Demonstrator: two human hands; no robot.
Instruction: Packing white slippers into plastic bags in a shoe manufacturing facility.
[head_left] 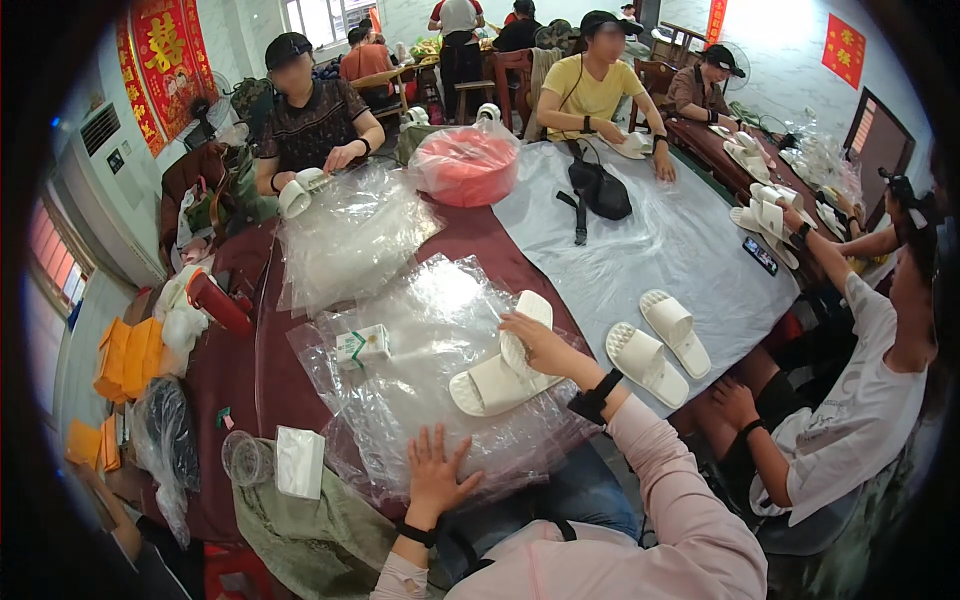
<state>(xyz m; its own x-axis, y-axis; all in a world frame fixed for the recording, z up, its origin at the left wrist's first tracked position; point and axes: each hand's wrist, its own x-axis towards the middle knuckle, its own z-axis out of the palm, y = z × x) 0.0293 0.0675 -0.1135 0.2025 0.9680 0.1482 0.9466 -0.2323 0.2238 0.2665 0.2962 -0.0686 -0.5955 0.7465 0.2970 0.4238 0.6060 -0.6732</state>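
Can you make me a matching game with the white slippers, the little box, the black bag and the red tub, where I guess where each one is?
Things:
1. pair of white slippers
2. small white and green box
3. black bag
4. red tub

Places:
A. far end of the table, wrapped in clear plastic
B. under the right hand
C. on the grey sheet
D. on the clear bags, left of the slippers

Pairs: 1-B, 2-D, 3-C, 4-A

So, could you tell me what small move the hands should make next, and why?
Probably lift the top bag open with the left hand: it lies flat on the bags, while the right hand already grips the white slippers on top of the pile.
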